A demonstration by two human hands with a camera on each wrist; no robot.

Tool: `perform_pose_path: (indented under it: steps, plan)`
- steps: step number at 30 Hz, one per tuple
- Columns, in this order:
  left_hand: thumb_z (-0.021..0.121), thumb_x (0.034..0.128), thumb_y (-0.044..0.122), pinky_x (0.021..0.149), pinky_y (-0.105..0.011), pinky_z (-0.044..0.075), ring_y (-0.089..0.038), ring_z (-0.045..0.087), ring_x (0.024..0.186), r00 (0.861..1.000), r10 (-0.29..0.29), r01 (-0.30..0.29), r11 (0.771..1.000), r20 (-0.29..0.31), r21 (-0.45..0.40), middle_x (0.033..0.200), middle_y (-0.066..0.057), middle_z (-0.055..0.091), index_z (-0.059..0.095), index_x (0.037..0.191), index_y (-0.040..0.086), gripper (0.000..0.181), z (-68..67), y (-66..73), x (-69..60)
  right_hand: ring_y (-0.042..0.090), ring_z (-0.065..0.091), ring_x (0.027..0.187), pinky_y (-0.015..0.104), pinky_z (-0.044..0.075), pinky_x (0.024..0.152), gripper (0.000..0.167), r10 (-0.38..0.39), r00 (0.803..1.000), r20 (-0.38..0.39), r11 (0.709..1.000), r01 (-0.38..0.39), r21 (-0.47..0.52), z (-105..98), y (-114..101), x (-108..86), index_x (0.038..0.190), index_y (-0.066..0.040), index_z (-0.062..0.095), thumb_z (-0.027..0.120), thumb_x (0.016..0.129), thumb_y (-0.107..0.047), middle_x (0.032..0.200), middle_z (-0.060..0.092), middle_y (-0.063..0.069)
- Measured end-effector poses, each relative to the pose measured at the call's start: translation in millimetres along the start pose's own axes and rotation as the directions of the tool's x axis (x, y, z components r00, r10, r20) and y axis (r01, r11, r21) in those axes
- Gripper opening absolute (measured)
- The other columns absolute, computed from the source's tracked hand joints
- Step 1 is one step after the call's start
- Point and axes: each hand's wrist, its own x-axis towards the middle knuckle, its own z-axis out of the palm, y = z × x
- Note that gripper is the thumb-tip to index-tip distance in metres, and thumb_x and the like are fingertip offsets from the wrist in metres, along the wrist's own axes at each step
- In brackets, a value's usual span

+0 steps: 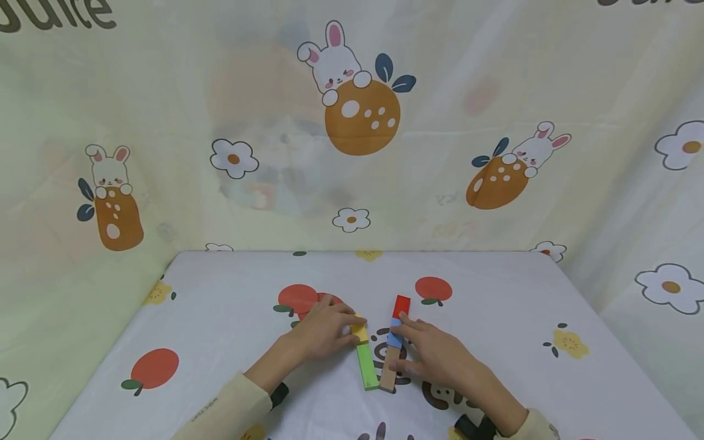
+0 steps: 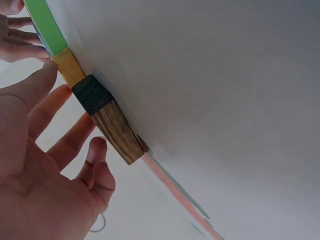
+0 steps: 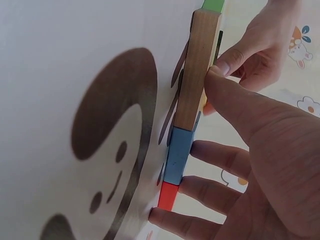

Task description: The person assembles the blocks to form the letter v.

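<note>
Two rows of toy blocks lie on the table, their near ends close together and far ends apart. The left row has a green block (image 1: 367,368), a yellow block (image 1: 360,333), then a dark green block (image 2: 93,94) and a brown wood-grained block (image 2: 117,132), mostly hidden by a hand in the head view. My left hand (image 1: 326,330) touches this row, thumb at the yellow block, fingers extended along it. On the right are a plain wooden block (image 1: 389,370), a blue block (image 1: 393,340) and a red block (image 1: 402,305). My right hand (image 1: 440,349) rests its thumb and extended fingers along them.
A white tablecloth (image 1: 220,348) printed with fruit and animals covers the table. Behind it hangs a curtain (image 1: 264,110) with rabbits and flowers. Dark straps (image 1: 279,395) sit at both wrists.
</note>
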Motion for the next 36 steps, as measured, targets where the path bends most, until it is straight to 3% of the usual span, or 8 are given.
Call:
perform_pose_path:
  steps: [22,30,36]
  plan:
    - [0.074,0.0993,0.039,0.093,-0.035,0.045,-0.019,0.050,0.112,1.000,0.024,-0.024,1.000,0.000,-0.009,0.135,0.000,0.073,0.073,0.137,0.030,0.039,-0.6,-2.1,-5.6,0.044,0.054,0.146,0.069,0.054,0.104,0.074,0.005,1.000,-0.006,1.000,-0.005,-0.014,0.8,0.5,1.2,0.146,-0.020,0.064,0.080,0.086,-0.062,0.164,0.051,0.013]
    - [0.073,0.1006,0.036,0.096,-0.036,0.047,-0.021,0.052,0.118,1.000,0.014,-0.014,1.000,0.011,0.010,0.140,0.001,0.072,0.070,0.141,0.026,0.042,-1.7,-1.0,-6.4,0.045,0.054,0.145,0.068,0.054,0.104,0.075,0.011,1.000,-0.003,1.000,-0.011,-0.018,0.9,0.6,1.2,0.146,-0.020,0.064,0.079,0.086,-0.063,0.163,0.052,0.013]
    - [0.076,0.0981,0.034,0.095,-0.035,0.047,-0.020,0.052,0.118,1.000,-0.004,0.005,0.999,0.010,-0.033,0.141,0.000,0.071,0.073,0.138,0.025,0.041,-2.9,-3.2,-9.2,0.044,0.053,0.146,0.068,0.053,0.105,0.074,0.017,1.000,0.001,1.000,-0.017,-0.014,0.0,-1.1,1.1,0.145,-0.020,0.065,0.079,0.086,-0.062,0.163,0.052,0.013]
